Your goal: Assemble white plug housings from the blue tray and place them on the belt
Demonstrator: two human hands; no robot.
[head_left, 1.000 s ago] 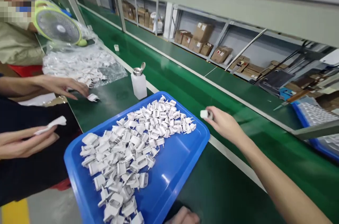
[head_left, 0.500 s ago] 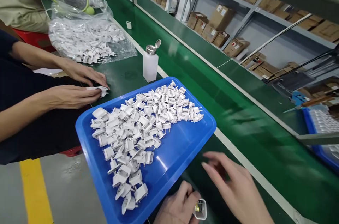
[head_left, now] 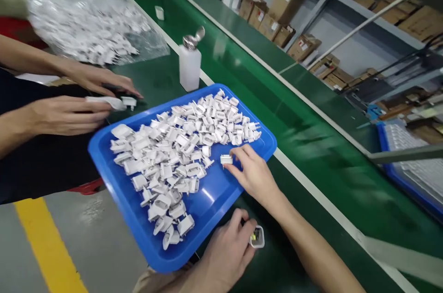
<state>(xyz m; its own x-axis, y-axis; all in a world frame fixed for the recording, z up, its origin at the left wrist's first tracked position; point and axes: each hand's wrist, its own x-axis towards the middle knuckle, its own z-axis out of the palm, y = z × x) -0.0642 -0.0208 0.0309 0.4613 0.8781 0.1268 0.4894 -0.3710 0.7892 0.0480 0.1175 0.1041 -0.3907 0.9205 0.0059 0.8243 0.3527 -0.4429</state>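
My left hand (head_left: 232, 249) is closed around a small white plug housing (head_left: 257, 236), its open end up; yellow and dark parts show inside. Over the near right part of the blue tray (head_left: 162, 263), my right hand (head_left: 254, 170) pinches a white plug cap (head_left: 226, 159) between thumb and fingertips. Short pins stick out beneath that cap. Many similar white plug caps (head_left: 180, 138) lie in a loose heap across the tray's left and far sides. Bare blue tray floor shows beneath my right hand.
A white pump bottle (head_left: 190, 67) with its metal lid raised stands behind the tray. At left, a co-worker's hands (head_left: 72, 115) hold a white cloth and a plug piece. Beyond is a plastic bag (head_left: 93, 30) of white parts. A green conveyor belt (head_left: 311, 154) runs along the right.
My right hand has moved from beside the left hand to over the tray and now holds a plug cap. My left hand still grips the housing. The view has shifted slightly.
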